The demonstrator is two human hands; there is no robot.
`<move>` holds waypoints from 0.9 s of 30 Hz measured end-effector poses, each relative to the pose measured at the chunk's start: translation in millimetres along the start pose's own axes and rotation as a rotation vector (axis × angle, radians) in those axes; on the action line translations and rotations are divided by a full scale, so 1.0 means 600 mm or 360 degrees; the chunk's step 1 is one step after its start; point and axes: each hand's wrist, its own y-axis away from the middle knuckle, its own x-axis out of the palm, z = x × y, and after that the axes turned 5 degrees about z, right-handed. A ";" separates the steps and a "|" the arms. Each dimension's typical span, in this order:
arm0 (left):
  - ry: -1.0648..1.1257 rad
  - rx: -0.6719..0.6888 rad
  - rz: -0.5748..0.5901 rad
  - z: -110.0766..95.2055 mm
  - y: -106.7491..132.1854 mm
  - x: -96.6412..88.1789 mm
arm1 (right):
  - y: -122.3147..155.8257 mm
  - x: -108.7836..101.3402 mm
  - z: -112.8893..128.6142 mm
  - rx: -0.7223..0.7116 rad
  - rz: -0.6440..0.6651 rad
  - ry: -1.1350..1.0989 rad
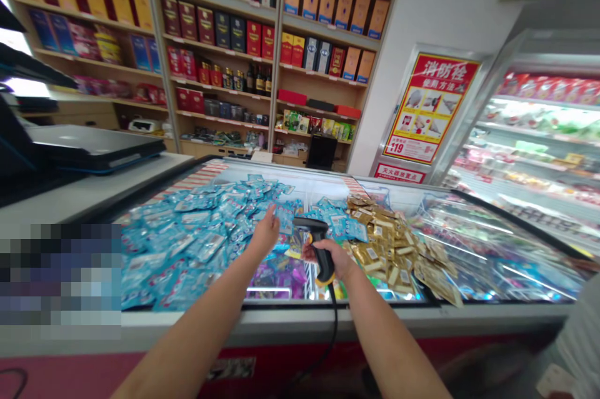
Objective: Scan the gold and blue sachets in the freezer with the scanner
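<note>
My right hand [334, 256] is wrapped round the handle of a black and yellow barcode scanner [323, 261], and its head points left. A dark cable hangs from the grip over the freezer's front. To the left, my left hand [267, 229] pinches a light-blue ice-cream packet [284, 220], held upright before the scanner's head. Beside and behind that hand lies a broad heap of similar blue packets [201, 224]. Right of the scanner is a pile of gold packets [382, 242], with a few blue ones at its left edge.
A chest freezer [300, 310] with a glass top runs across in front of me. At left a counter [89, 183] carries a dark flat device [94, 142]. Shelves [220, 49] of boxes stand behind. A lit display fridge [539, 149] is at right, and a person's sleeve [581, 336] shows lower right.
</note>
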 end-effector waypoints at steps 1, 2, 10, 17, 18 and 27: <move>-0.0050 0.0001 0.0115 -0.009 0.003 0.011 | 0.000 -0.001 -0.001 0.0000 -0.0006 -0.0008; -0.0105 0.0013 0.0210 -0.018 0.007 0.021 | 0.000 -0.003 -0.002 -0.0001 -0.0019 -0.0018; -0.0687 0.0415 0.0099 -0.019 0.026 -0.030 | 0.007 0.001 -0.004 -0.0016 -0.0125 -0.0027; -0.1009 0.0288 -0.0112 0.045 0.060 -0.114 | 0.005 -0.002 -0.008 -0.0049 -0.0088 0.0045; -0.1048 0.0310 -0.0103 0.045 0.066 -0.116 | 0.004 -0.003 -0.010 -0.0061 -0.0077 0.0055; -0.1113 0.0216 -0.0117 0.017 0.090 -0.104 | 0.007 0.005 -0.012 -0.0123 -0.0156 0.0082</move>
